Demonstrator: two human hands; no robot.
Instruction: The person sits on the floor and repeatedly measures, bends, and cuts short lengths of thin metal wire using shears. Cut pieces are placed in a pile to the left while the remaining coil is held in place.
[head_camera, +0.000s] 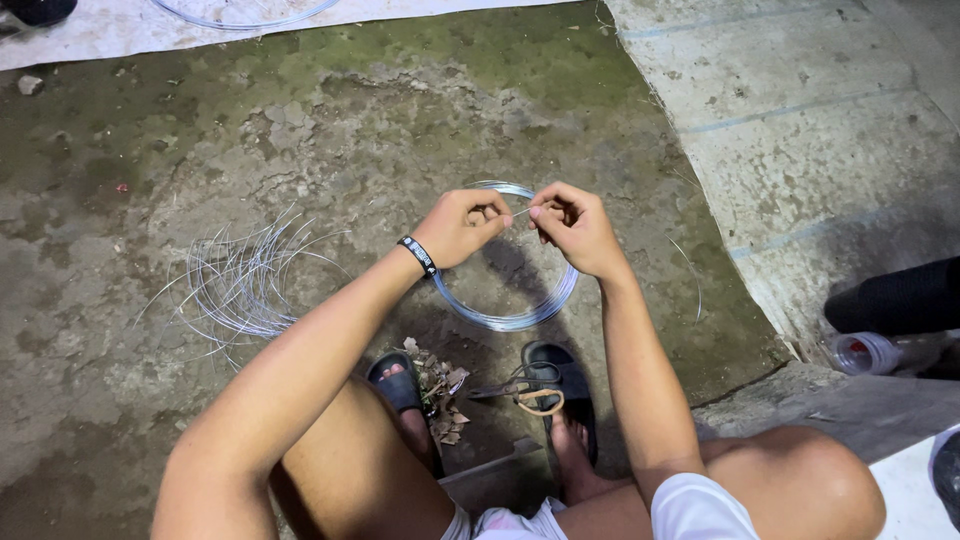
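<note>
Head view: left hand (462, 226) and right hand (572, 226) both pinch a short wire end (521, 211), fingers closed on it, above the wire coil (508, 318). Wire looks thin, light, springy; best held near the end. Cut wire pieces (240, 280) and scissors (520, 388) lie on the concrete floor (300, 130).

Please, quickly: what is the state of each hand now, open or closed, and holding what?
Left hand: closed, pinching the thin wire of the wire coil.
Right hand: closed, pinching the same wire from the other side.
</note>
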